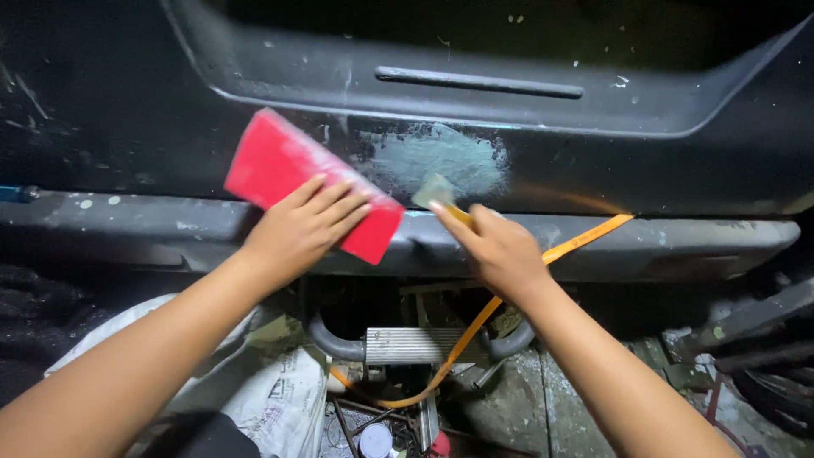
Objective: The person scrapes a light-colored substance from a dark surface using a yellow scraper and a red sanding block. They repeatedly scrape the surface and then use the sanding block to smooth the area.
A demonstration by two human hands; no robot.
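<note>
the left hand (298, 227) lay flat, fingers stretched out together, pressing one red rectangular pad (298, 181) against the dark car panel (127, 127); the pad tilted, its far corner up to the left and its near corner down to the right, touching the top of the grey sill (661, 246). the right hand (502, 250) was closed around one small scraper (437, 193), its pale blade poking out past the fingertips and touching the panel; the yellowish handle was mostly hidden in the fist. the blade met the lower edge of one pale, grey-green filler patch (437, 159), which sat on the panel just right of the pad. the two hands were near each other, not touching.

one orange strap (585, 237) ran from the sill right of the right hand, passed behind that hand and dropped in a curve toward the floor. farther up the panel was one long dark recessed slot (479, 82). white specks dotted the panel and sill.

below the sill, between the two forearms, one ribbed metal box (415, 343) sat with a curved grey pipe at each end, two in all. to the near left lay one white printed sack (271, 386). one small round white lid (375, 441) showed at the near edge, beside something red that was too cut off to tell.
</note>
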